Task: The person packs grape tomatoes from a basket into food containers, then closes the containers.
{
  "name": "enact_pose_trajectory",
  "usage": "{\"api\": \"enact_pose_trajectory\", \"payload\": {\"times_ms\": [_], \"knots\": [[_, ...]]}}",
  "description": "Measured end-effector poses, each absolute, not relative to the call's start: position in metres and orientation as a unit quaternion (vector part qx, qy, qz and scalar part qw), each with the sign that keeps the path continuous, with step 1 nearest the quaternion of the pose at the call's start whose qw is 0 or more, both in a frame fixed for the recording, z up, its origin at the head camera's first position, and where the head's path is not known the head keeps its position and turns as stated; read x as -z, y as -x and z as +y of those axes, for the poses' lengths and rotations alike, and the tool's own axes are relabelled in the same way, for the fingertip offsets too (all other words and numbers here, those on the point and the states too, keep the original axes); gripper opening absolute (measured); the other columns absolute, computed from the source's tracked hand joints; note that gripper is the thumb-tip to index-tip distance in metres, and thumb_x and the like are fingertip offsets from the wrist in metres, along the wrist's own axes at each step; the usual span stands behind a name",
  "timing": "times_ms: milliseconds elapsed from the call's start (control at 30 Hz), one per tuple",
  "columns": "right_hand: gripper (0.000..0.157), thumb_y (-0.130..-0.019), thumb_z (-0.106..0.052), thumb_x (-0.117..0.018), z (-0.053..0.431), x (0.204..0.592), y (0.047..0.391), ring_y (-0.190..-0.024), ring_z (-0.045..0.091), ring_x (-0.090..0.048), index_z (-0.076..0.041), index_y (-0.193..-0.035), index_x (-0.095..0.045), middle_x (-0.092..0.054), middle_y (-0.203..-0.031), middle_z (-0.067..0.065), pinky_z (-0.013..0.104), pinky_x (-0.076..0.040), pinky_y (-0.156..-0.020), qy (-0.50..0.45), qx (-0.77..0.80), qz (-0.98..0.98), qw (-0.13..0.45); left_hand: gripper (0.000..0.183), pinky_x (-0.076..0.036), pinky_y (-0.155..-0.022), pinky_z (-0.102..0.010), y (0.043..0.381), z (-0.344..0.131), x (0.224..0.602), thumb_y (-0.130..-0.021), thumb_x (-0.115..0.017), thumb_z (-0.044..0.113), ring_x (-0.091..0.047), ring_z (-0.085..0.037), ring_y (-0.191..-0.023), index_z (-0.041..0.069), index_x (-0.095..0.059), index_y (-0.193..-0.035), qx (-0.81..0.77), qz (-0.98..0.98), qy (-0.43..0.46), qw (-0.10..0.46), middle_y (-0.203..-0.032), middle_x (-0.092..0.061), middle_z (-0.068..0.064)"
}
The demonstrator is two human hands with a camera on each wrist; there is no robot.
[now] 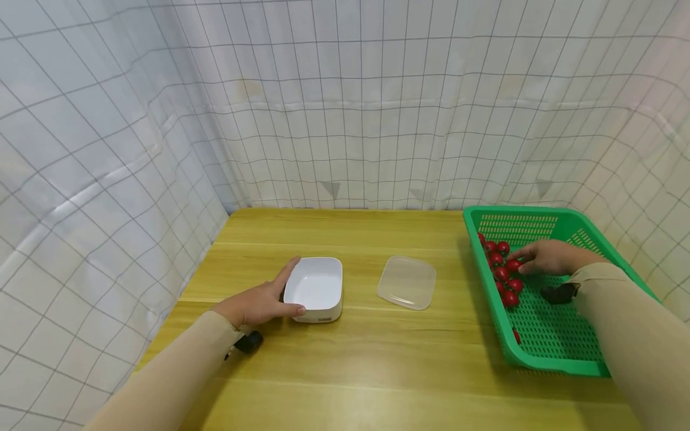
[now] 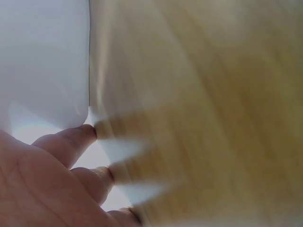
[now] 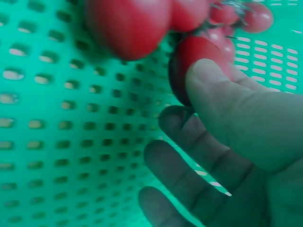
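Observation:
A white square container [image 1: 315,284] stands upright on the wooden table, its inside bare. My left hand [image 1: 261,303] holds it from the left, thumb along the near side and fingers by the far left corner. The left wrist view shows fingertips [image 2: 85,132] against its wall. Inside the green basket [image 1: 560,364], my right hand [image 1: 550,257] pinches a red cherry tomato [image 3: 196,49] between thumb and index finger, with the other fingers loosely bent. Several more cherry tomatoes [image 1: 510,298] lie along the basket's left wall.
A clear square lid [image 1: 408,283] lies flat on the table [image 1: 377,359] between container and basket. The basket has high slotted walls and sits at the table's right. White checked curtains [image 1: 377,120] hang behind and on both sides.

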State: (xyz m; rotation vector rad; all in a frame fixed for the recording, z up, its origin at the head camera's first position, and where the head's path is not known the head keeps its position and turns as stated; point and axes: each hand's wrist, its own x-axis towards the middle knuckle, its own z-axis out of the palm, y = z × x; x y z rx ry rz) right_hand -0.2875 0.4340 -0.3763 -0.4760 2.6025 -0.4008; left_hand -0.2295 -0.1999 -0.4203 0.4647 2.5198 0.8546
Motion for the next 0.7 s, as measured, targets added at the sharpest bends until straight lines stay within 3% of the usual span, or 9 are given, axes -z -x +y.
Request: {"api": "enact_pose_trajectory", "payload": {"times_ms": [233, 700], "knots": [[0.048, -0.104, -0.024, -0.065, 0.435, 0.366, 0.286, -0.122, 0.053, -0.063, 0.001, -0.144, -0.060, -0.065, -0.137, 0.032, 0.066, -0.052, -0.098, 0.172, 0.140, 0.953, 0.205, 0.122, -0.039, -0.115, -0.067, 0.229, -0.198, 0.419, -0.090, -0.071, 0.068, -0.044, -0.053, -0.145, 0.032, 0.013, -0.169, -0.281, 0.921, -0.161, 0.217, -0.160, -0.035, -0.040], [0.048, -0.108, -0.025, -0.059, 0.427, 0.327, 0.285, -0.110, 0.042, -0.072, -0.001, -0.150, -0.055, -0.072, -0.128, 0.025, 0.061, -0.055, -0.094, 0.143, 0.187, 0.963, 0.132, 0.122, -0.037, -0.115, -0.068, 0.229, -0.198, 0.419, -0.089, -0.071, 0.070, -0.041, -0.054, -0.147, 0.032, 0.013, -0.169, -0.287, 0.919, -0.155, 0.221, -0.163, -0.031, -0.038]]}}
